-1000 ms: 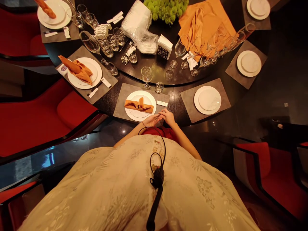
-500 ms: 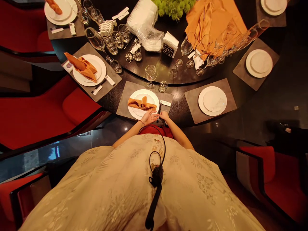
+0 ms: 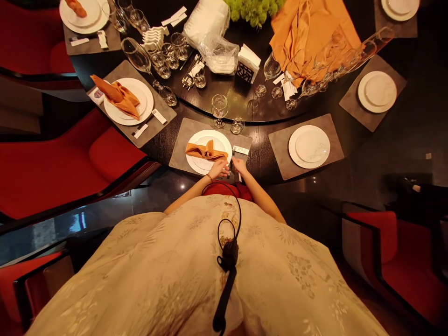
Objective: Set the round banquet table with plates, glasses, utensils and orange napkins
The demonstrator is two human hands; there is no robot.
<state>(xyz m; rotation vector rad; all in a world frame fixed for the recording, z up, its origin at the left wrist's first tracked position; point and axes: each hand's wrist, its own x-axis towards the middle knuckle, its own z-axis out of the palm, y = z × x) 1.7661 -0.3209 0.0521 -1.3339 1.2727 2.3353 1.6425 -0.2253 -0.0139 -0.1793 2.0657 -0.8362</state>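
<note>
Dark chopsticks (image 3: 230, 169) lie between the two hands, their length running away from the body, the right hand (image 3: 239, 166) just beside them and the left hand (image 3: 218, 170) by a white plate (image 3: 194, 164), neither hand's grip telling.

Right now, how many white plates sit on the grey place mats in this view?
6: the near plate, the left plate, the far-left plate, the right plate, the far-right plate and the top-right plate, cut off by the frame. More may lie out of view.

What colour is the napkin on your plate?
Napkin: orange, best in the head view.
</note>
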